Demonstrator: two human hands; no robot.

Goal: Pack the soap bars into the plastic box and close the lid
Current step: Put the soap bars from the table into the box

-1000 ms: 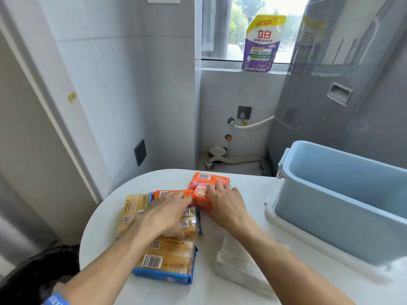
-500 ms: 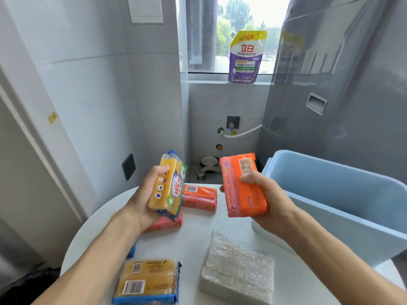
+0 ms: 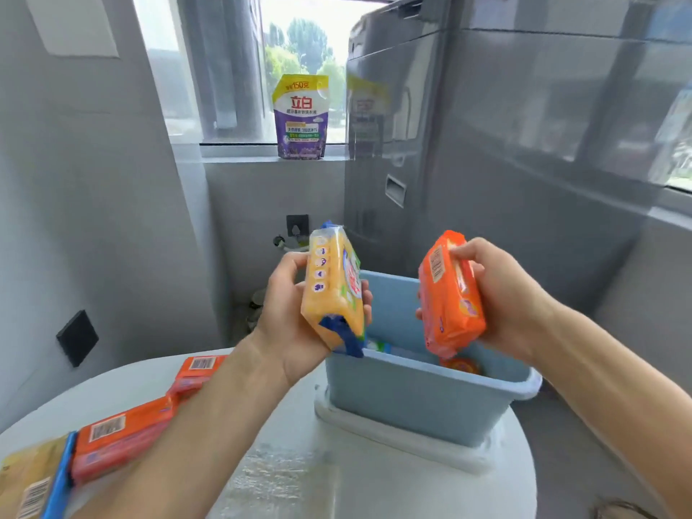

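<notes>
Two soap bars held above the blue box
Left hand grips a yellow soap bar, right hand an orange soap bar; more bars lie on the counter

yellow soap pack cut off bottom-left

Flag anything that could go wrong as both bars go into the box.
The yellow soap bar in the left hand sits over the blue box near its edge, so it may clip the rim. The orange soap bar in the right hand could land crooked on packs already inside. The box stands near the table edge.
</notes>
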